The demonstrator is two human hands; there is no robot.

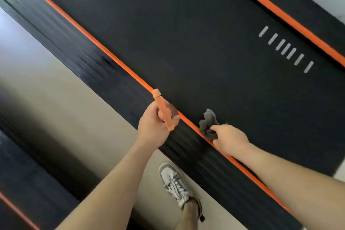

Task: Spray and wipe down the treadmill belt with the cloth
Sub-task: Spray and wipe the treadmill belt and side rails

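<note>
Looking down at the treadmill, the grey cloth (208, 123) is bunched up on the belt (186, 43), right at the belt's near edge by the orange strip (115, 59). The right hand (230, 141) has its fingers (217, 128) curled into the near side of the cloth, and the loose end pokes out toward the belt's middle. I'd say it's soft, light and floppy, so no real long axis while it's wadded like that. Grab a fistful or press it flat under the palm, either works.

The left hand (155, 123) is wrapped tight round the orange bottle (163, 112), which hangs over the strip and the ribbed side rail (89, 56). The bottle's long axis runs nearly straight away from the person, nozzle end farthest out. It looks like small, light, stiff plastic, probably slick when wet, so holding the body like that seems right. Can't tell whether a finger is on the trigger.

The belt itself runs diagonally across the view, upper left to lower right. A shoe (175, 183) is on the floor (61, 99) beside the rail.
</note>
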